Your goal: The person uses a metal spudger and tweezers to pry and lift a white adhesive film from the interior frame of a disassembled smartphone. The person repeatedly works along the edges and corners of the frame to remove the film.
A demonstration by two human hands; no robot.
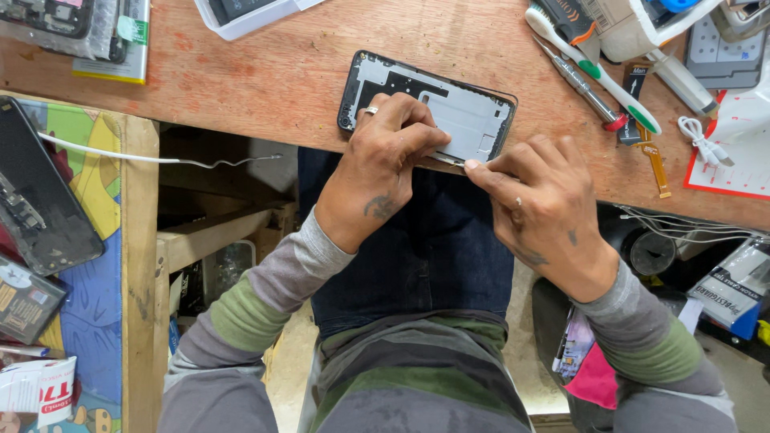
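Grey and green striped sleeves lead up to two bare hands at the near edge of the reddish-brown wooden table. Both hands are close together on one thing: the flat black phone frame with its pale grey inner plate, which lies at the table edge, at twelve o'clock from the person's lap. The left hand presses down flat on the frame to keep it from sliding. The right hand pinches a thin metal tool at the frame's near edge, at four o'clock. I think it works best with a steady press and a slow, gentle push. Farther off, at one o'clock, lie a white and green toothbrush and a silver screwdriver with a red end.
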